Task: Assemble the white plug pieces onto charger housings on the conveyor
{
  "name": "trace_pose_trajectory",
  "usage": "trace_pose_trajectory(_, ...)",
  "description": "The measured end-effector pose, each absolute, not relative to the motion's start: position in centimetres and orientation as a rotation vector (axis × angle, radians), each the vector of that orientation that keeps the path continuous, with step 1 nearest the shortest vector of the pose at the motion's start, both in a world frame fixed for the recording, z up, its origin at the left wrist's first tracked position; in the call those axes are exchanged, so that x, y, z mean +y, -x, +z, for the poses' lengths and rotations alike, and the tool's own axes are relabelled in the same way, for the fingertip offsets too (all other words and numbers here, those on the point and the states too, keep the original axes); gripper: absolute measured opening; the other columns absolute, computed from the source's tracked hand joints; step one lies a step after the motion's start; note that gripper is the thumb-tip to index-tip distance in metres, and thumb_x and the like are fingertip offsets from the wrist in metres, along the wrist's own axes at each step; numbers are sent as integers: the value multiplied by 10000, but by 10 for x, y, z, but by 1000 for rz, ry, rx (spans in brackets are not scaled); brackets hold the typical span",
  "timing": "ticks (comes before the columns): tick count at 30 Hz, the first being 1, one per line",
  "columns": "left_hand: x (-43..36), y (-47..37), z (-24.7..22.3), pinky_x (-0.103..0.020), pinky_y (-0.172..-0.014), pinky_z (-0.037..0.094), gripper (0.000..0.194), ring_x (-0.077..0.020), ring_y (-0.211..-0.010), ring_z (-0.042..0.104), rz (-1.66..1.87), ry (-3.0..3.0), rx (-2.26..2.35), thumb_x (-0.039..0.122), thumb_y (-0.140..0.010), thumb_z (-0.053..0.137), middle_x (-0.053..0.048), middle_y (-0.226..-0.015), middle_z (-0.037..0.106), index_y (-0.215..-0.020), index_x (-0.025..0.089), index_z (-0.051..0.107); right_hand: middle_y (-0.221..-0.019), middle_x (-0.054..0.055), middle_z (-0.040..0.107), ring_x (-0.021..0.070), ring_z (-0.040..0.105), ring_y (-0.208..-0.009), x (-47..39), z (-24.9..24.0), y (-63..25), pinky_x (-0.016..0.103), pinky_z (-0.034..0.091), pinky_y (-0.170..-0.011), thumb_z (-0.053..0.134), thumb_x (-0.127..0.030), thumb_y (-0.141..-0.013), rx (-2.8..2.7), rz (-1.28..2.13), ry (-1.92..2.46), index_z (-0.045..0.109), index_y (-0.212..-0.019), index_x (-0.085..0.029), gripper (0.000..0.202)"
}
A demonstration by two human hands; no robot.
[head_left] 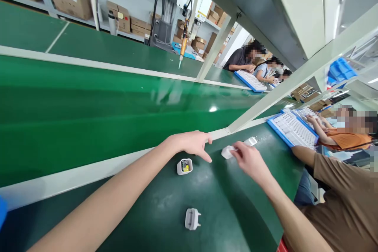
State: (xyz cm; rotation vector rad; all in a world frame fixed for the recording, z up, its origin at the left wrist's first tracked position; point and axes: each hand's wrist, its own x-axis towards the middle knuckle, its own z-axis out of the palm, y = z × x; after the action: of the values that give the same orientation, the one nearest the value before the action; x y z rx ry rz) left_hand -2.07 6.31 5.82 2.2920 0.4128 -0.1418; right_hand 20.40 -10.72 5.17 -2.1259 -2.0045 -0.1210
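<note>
My right hand (246,159) pinches a small white charger housing (226,152) at or just above the green tabletop. Just beyond those fingers lies another white charger piece (251,141) with two plug pins, partly covered by the hand. My left hand (197,144) reaches over the table with thumb and fingers apart and nothing between them. Below it stands an open white charger case (184,166) with yellow and dark components showing inside. Nearer to me rests a white plug cover (192,219) with two pins pointing right, its hollow side up.
A green conveyor belt (88,122) runs beyond the table's pale rail. A slanting white post (265,104) rises near my right hand. Blue trays of white parts (292,128) are at the right, where co-workers sit. An orange dispensing nozzle (183,47) hangs across the belt.
</note>
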Motion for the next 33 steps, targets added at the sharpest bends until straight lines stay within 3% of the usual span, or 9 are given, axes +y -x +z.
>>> trace_pose_trajectory(4, 73, 37, 83, -279, -604, 453, 749, -215, -818, 685, -252, -2299, 490, 665, -608, 794, -33, -1113, 711, -1216, 259, 628, -905, 124, 610, 300, 625, -720, -138, 59, -254, 350, 467, -606, 393, -518, -1042, -1768, -348, 2302, 584, -1117, -142, 428)
trace_pose_trajectory(7, 74, 42, 98, -304, -583, 470, 810, -229, -729, 677, -482, -2317, 582, 632, -476, 873, -54, -1112, 714, -1161, 266, 640, -1050, 154, 555, 320, 617, -784, -162, 64, -231, 392, 499, -634, 343, -628, -1058, -1686, -435, 2283, 498, -1304, -154, 556)
trace_pose_trajectory(11, 60, 40, 106, -341, -553, 496, 786, -240, -600, 650, -782, -2356, 638, 484, -375, 945, -78, -959, 729, -1067, 239, 664, -1039, 84, 542, 268, 603, -868, -181, 50, -129, 363, 552, -744, 483, -490, -1083, -2030, 291, 1895, 455, -1363, -248, 371)
trace_pose_trajectory(13, 51, 41, 103, -330, -536, 498, 663, -227, -582, 643, -840, -2349, 612, 432, -412, 938, -75, -918, 726, -979, 222, 665, -1135, 88, 527, 273, 587, -952, -183, 38, -81, 359, 565, -808, 728, -421, -973, -2206, 538, 1701, 463, -1374, -255, 508)
trace_pose_trajectory(17, 39, 46, 90, -263, -518, 471, 485, -165, -580, 628, -729, -2283, 508, 437, -573, 863, -34, -922, 725, -956, 223, 656, -1090, 77, 531, 261, 565, -922, -177, 25, -56, 366, 548, -797, 718, -181, -953, -2326, 514, 1496, 564, -1157, -219, 259)
trace_pose_trajectory(22, 32, 31, 77, -256, -598, 435, 408, -213, -852, 666, -319, -2484, 426, 535, -737, 719, -46, -1037, 710, -1017, 243, 670, -1082, 45, 559, 207, 595, -893, -177, 38, -116, 324, 535, -807, 625, -366, -1063, -1846, 696, 1543, 542, -1173, -248, 182)
trace_pose_trajectory(26, 22, 7, 76, -273, -543, 400, 424, -213, -790, 647, -198, -2481, 411, 483, -796, 628, -53, -969, 692, -1129, 222, 609, -968, 16, 580, 170, 568, -724, -172, 52, -154, 274, 520, -637, 738, -500, -984, -1640, 654, 1602, 562, -1125, -241, 343)
trace_pose_trajectory(29, 11, -6, 72, -271, -558, 404, 285, -191, -762, 648, -177, -2473, 363, 387, -831, 582, -34, -937, 684, -1056, 220, 634, -1000, 35, 599, 175, 555, -757, -164, 59, -166, 274, 506, -640, 733, -478, -994, -1760, 522, 1609, 647, -1086, -234, 275)
trace_pose_trajectory(33, 4, -10, 59, -304, -670, 415, 240, -234, -911, 635, -91, -2535, 352, 408, -901, 560, -75, -1018, 632, -884, 186, 647, -1090, 55, 573, 191, 581, -843, -153, 62, -171, 285, 517, -675, 646, -388, -1058, -1864, 487, 1629, 693, -1224, -277, 205)
